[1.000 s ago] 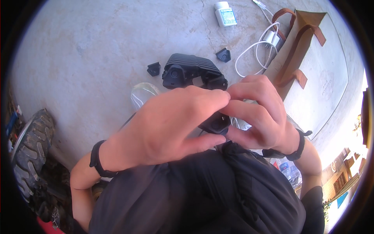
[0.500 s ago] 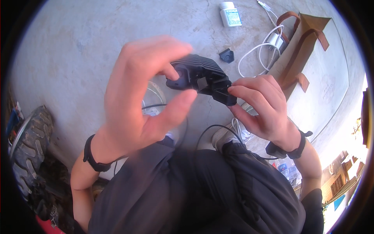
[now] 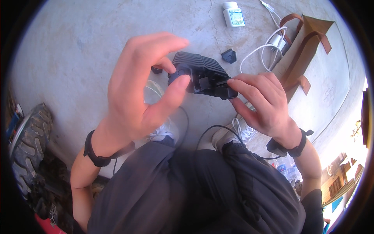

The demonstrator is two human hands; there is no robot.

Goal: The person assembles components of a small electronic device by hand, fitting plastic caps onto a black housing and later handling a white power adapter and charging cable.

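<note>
Head view: at twelve o'clock, the right hand (image 3: 265,102) pinches a black case (image 3: 203,71) by its four-o'clock end; the left hand (image 3: 137,85) curls about its nine-o'clock end, whether gripping I cannot tell

Ribbed device (image 3: 199,65) matt plas.; floor (image 3: 74,62) matt conc.

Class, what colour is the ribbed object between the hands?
The ribbed object is black, clearest in the head view.

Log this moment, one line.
Ribbed black device: held at right end by right hand; left hand: at left end; white bottle: on floor
</note>
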